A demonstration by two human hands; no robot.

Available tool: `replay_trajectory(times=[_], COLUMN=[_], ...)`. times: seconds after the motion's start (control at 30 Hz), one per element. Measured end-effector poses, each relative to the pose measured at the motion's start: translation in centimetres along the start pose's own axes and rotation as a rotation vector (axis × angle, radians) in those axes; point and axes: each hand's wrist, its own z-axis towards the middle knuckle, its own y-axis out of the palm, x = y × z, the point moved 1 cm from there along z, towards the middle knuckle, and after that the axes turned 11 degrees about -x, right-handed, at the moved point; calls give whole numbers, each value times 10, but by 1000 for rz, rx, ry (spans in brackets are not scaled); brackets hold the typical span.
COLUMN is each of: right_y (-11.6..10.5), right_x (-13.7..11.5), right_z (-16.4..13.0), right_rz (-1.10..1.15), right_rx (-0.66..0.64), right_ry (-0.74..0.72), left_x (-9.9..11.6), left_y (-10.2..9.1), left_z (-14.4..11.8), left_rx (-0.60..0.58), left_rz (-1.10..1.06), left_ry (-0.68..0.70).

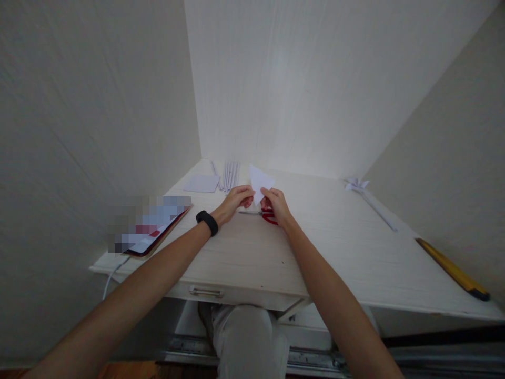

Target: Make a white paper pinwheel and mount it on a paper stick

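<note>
A small piece of white paper (260, 182), folded to a pointed, roughly triangular shape, is held up off the bench (335, 247) between both hands. Its upper corners point up and to the right, and its narrow lower tip is pinched between the fingers (248, 196) of the left hand (233, 202) and those of the right hand (277, 204). The sheet stands nearly upright, tilted slightly away, its flat face toward the camera. It looks plain and unmarked; whether it is one layer or several cannot be told. It hangs above the middle of the bench.
</note>
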Motion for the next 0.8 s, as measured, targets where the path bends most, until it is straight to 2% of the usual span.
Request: replay_trajectory(times=[0.17,0.4,0.8], right_y=[-2,2,0], right_x=[1,2,0], right_z=[0,2,0], right_rz=[-3,32,-35], right_rx=[-16,-59,29], right_ry=[-25,12,-7], left_x=[1,2,-1], left_y=[1,0,1], left_z=[0,1,0], left_rx=[7,89,7], left_rz=[23,20,-22], left_ry=[20,28,3])
